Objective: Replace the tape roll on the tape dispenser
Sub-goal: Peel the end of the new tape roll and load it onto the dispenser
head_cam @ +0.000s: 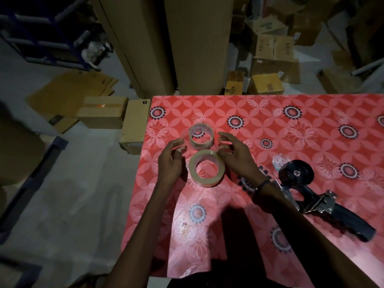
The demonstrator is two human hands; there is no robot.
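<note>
Both hands hovering around two tape rolls on the red bench

Left hand [170, 161] and right hand [236, 156] are spread, fingers apart, holding nothing, either side of the fuller tape roll [206, 171]; thin roll [201, 135] just behind, dispenser [311, 190] lying off right, spool bare.

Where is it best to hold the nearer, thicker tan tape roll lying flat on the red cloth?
Probably by its outer wall, from above: the thick tan tape roll lies flat with its hole up, so fingers of the right hand can pinch opposite sides.
</note>
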